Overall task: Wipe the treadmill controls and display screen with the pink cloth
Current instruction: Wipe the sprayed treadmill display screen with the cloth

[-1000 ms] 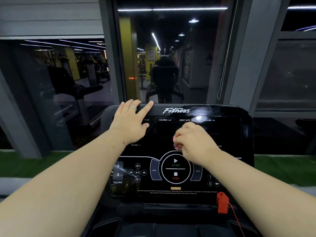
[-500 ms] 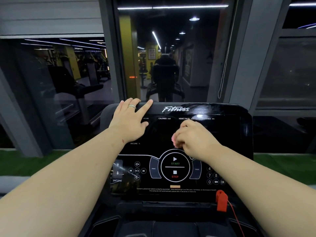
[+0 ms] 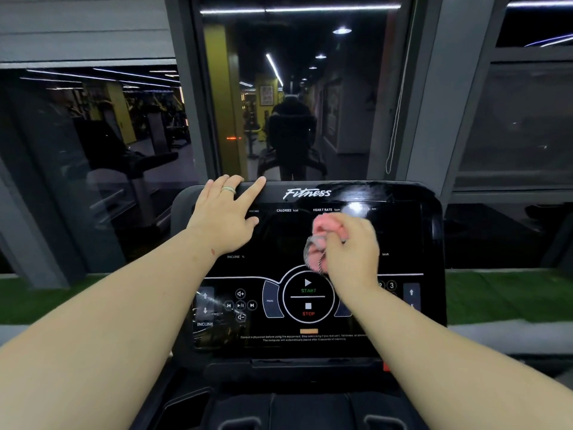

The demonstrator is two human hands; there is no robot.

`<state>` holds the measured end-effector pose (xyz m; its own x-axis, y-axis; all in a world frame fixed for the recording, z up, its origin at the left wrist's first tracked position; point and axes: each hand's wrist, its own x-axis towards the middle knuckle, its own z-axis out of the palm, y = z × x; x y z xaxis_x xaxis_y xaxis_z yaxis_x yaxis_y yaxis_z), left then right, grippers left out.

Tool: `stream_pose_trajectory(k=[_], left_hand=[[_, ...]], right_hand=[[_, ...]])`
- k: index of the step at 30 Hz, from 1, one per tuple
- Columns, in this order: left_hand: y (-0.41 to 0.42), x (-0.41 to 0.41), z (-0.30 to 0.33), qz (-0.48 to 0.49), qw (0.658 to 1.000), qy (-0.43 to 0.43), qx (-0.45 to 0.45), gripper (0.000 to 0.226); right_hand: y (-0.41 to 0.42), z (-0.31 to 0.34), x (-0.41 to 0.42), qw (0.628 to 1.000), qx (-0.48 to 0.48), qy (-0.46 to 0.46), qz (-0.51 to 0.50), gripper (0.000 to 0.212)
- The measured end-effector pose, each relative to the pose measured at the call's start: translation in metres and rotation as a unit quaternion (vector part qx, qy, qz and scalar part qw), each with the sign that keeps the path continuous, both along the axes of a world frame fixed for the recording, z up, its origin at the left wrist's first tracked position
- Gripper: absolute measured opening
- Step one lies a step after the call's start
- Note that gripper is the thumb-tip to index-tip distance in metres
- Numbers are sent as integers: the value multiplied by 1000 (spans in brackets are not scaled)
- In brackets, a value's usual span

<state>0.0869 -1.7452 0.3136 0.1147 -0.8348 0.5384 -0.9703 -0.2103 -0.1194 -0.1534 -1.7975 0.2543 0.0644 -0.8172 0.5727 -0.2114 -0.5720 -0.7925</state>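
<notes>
Pink cloth (image 3: 322, 231), bunched and motion-blurred, clenched in the right hand (image 3: 352, 246) and pressed against the dark display screen (image 3: 279, 237) of the treadmill console (image 3: 431, 243). Located just above the round START/STOP control (image 3: 308, 294), below the HEART RATE label (image 3: 322, 209), a little right of the console's centre. Right fingers curled tight around the fabric, with a fold of pink showing at the top of the fist and another, paler fold hanging toward the round control. Left hand (image 3: 224, 214) open and flat on the upper left part of the same console, fingers spread, fingertips reaching over the top edge near the white "Fitness" logo (image 3: 307, 193); gripping nothing, only resting there. Ring (image 3: 228, 189) visible on one left finger. Below the left wrist, along the console's lower left, the INCLINE arrows (image 3: 205, 304) and a small cluster of media buttons (image 3: 240, 305). To the right of the right forearm, part of a number keypad (image 3: 391, 285) and another arrow key (image 3: 411, 292). Red tab (image 3: 386, 366) peeking out under the right forearm at the console's lower right corner. Beyond the console's top edge, a dark window (image 3: 294, 103) with ceiling lights and gym equipment.
</notes>
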Motion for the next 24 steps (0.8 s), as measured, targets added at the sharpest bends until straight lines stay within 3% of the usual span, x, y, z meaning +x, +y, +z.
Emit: stream_pose_trajectory(k=[3, 5, 8, 14, 17, 19, 21, 24], left_hand=[[0, -1, -1, 2, 1000, -3, 1, 77], [-1, -1, -2, 2, 1000, -6, 2, 77], [-1, 0, -1, 2, 1000, -2, 3, 77], [4, -5, 4, 0, 1000, 15, 26, 78], [12, -24, 13, -75, 987, 138, -38, 63], [18, -48, 16, -166, 951, 253, -68, 53], [21, -71, 18, -219, 909, 353, -29, 53], [25, -80, 23, -208, 862, 462, 12, 53]], right_hand=[[-6, 3, -21, 990, 18, -10, -142, 39], [0, -1, -19, 980, 36, 52, -188, 35], [21, -2, 19, 990, 19, 93, -107, 35], [29, 29, 30, 988, 116, -77, 69, 23], [20, 46, 26, 970, 155, -105, 158, 20], [16, 53, 30, 962, 191, -83, 177, 21], [16, 57, 33, 933, 243, -129, 231, 26], [17, 64, 28, 897, 292, -183, 279, 27]])
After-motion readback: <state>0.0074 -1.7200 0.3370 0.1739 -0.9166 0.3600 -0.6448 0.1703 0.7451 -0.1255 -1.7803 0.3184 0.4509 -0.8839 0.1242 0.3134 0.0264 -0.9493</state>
